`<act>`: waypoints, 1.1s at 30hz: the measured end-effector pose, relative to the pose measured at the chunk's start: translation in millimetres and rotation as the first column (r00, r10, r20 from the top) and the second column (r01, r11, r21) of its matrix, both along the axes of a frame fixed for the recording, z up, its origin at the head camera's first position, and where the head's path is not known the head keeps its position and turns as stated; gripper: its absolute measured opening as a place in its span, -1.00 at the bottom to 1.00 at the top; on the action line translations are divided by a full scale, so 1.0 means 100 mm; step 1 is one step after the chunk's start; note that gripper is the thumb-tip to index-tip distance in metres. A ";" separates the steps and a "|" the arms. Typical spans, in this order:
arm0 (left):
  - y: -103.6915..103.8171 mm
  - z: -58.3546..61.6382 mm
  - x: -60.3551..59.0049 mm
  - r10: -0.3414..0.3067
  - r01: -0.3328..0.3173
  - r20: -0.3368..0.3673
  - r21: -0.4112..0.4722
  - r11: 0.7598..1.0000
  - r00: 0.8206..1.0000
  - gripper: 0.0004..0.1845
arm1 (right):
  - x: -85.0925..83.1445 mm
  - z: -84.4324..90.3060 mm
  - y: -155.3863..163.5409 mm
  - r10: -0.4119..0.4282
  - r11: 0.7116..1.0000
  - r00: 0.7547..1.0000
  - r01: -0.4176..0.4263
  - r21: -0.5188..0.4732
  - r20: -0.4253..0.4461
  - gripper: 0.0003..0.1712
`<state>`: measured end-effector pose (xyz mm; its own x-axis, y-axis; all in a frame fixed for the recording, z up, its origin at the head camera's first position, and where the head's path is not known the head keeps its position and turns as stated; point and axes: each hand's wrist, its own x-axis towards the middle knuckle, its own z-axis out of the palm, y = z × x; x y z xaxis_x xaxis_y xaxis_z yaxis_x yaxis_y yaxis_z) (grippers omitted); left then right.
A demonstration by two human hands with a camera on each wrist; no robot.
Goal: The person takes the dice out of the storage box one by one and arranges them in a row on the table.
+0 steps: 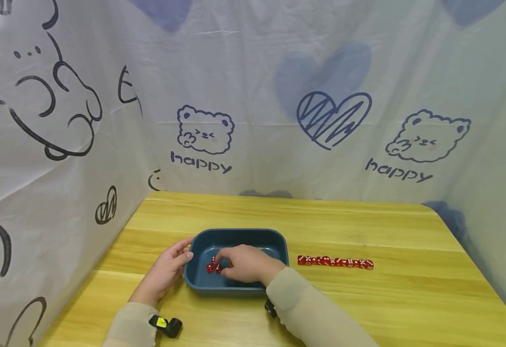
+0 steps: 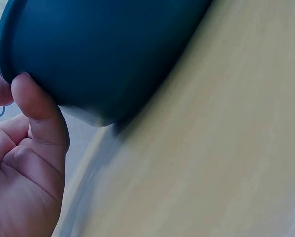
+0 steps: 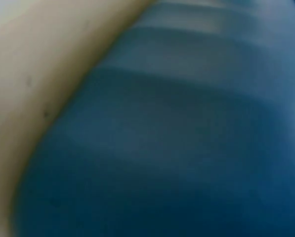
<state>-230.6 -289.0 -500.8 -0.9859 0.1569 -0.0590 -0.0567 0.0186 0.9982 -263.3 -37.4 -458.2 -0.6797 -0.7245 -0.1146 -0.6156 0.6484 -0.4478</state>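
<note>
Two bare hands work at a dark blue rectangular plastic tray [image 1: 279,241] on the yellow wooden table [image 1: 366,299]. I see my left hand [image 1: 168,270] resting against the tray's left wall, fingers relaxed and straight, thumb on the rim. My right hand [image 1: 246,264] reaches inside the tray, fingertips curled together around small red dice [image 1: 212,266] on the tray floor. Well to the right lies a row of red dice [image 1: 335,262], touching end to end.

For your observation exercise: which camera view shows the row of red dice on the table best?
The head view: the row of red dice lies in full on the table, right of the blue tray. Both wrist views show only tray wall and wood, no dice.
</note>
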 end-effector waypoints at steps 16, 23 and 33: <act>0.00 0.02 0.01 0.004 -0.004 0.003 -0.004 1.000 1.000 -0.44 | 0.02 -0.06 -0.04 0.089 0.995 0.996 -0.089 0.041 0.009 -0.78; 0.00 0.03 0.01 0.004 -0.004 0.001 -0.004 1.000 1.000 -0.44 | 0.03 -0.09 -0.02 0.129 0.991 0.992 -0.129 0.035 0.002 -0.88; 0.00 0.05 0.02 -0.001 0.001 0.000 -0.005 1.000 1.000 -0.44 | 0.02 -0.07 -0.01 0.126 0.992 0.992 -0.126 0.014 0.002 -0.90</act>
